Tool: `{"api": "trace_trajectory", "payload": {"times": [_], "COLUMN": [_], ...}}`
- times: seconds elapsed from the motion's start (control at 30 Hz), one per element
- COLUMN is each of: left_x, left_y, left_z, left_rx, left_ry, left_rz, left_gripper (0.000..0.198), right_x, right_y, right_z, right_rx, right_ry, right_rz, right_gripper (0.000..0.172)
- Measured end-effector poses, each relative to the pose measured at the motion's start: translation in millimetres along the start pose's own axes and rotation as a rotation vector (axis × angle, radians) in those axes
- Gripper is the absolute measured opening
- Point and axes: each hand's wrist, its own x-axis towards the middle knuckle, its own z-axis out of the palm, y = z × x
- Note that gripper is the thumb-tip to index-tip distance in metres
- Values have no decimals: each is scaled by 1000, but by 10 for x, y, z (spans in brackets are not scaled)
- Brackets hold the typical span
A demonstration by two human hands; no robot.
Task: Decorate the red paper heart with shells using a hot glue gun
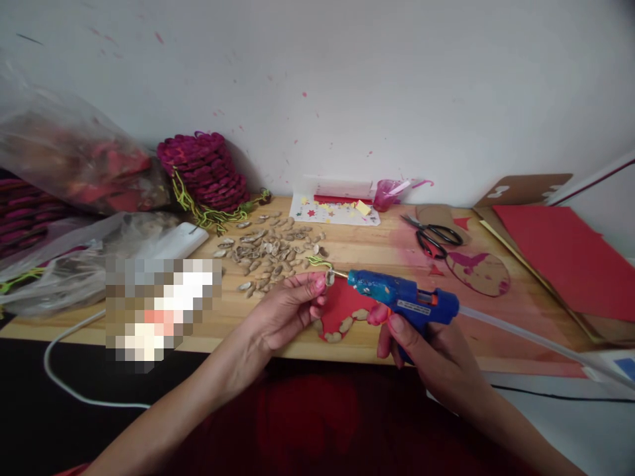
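Between thumb and fingertips, my left hand [292, 307] pinches a peanut shell [330, 278]. My right hand [421, 337] is wrapped round the handle of a blue hot glue gun [397, 291], a finger near its orange trigger. The gun's metal nozzle meets the peanut shell, and a long clear glue stick [520, 334] runs out of its back end. Below the hands lies a red paper piece [343, 301] with several peanut shells along its lower edge; my hands and the gun cover part of it. Many loose peanut shells [270, 254] are spread just beyond my left hand.
Black-handled scissors [436, 235] lie at the back right near a cardboard oval [479, 272] and red sheets [565, 258]. A pink cup [389, 195] stands by the wall. Purple woven rope work [203, 172], plastic bags [74, 152] and a white cable [64, 380] occupy the left.
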Motion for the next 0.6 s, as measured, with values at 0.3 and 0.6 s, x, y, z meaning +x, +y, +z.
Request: {"api": "trace_trajectory", "payload": {"times": [0.3, 0.6], "left_x": [-19, -6], "left_y": [8, 7], "left_z": [16, -5], "left_rx": [6, 42], "left_ry": [39, 26], "left_rz": [6, 27], "left_gripper": [26, 22], "right_x": [11, 17], "right_y": [22, 19], "right_z": [8, 2], "right_rx": [-34, -27], "right_ry": [7, 5], "right_rz": [16, 13], "right_gripper": [45, 45]}}
